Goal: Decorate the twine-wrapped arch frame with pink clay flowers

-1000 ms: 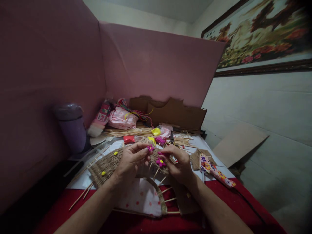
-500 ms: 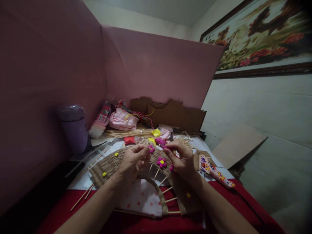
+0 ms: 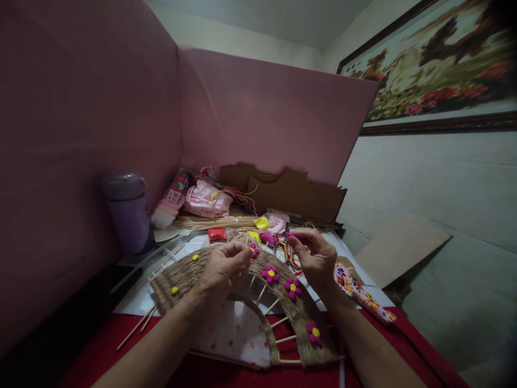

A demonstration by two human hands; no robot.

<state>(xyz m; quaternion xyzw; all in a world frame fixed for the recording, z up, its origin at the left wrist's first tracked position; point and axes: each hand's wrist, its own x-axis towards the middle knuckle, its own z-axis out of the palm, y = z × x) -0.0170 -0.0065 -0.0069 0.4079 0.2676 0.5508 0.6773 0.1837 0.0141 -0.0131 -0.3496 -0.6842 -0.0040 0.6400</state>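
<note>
Clay [image 3: 290,235] is pinched in my right hand [image 3: 317,257]; left hand [image 3: 226,271] has fingertips together by the far magenta flower [image 3: 254,249], can't tell on what. I'd squeeze lightly.

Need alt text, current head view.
A person's right hand pinches a small magenta piece beside a woven twine arc dotted with magenta flowers; the left hand is at the farthest flower, its grip unclear. Scissors, sticks and cardboard are behind, a purple bottle to the left.
</note>
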